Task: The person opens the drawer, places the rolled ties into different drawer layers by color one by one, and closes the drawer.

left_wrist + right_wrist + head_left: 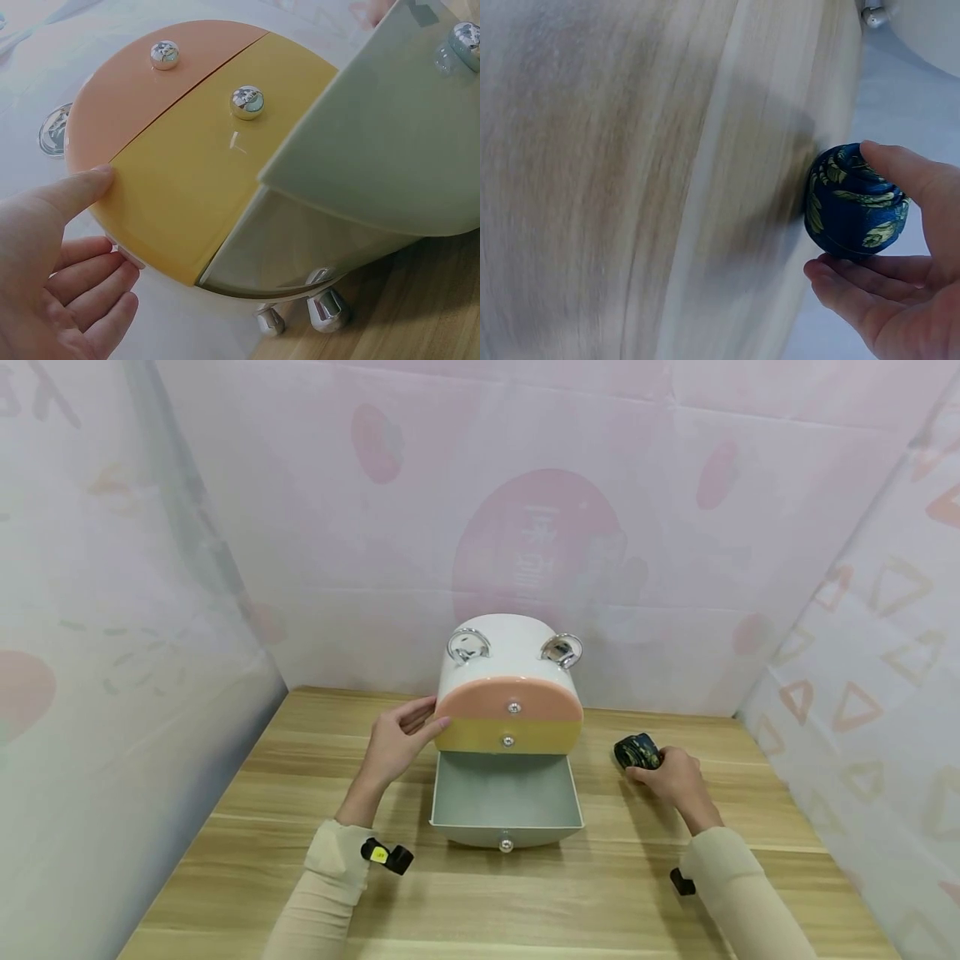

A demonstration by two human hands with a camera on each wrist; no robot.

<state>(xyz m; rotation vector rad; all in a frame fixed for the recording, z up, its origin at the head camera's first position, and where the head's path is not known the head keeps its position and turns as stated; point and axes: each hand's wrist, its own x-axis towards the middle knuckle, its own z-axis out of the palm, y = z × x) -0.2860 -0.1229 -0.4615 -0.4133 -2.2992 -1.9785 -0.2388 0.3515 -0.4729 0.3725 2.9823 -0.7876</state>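
Note:
My left hand rests against the left side of a small rounded drawer box. Its thumb touches the edge of the yellow drawer front, and the relaxed fingers lie by the white shell. Below, the green drawer is pulled out, and its inside looks bare. The orange drawer front on top is closed, like the yellow one. To the right of the box, my right hand pinches a rolled-up floral necktie, dark blue with yellow-green leaves, between thumb and fingers close over the table.
The wooden table has printed cloth walls behind it and on both sides. Two shiny rings stand up from the box top. Round metal knobs project from the drawer fronts, and short metal feet hold the box off the table.

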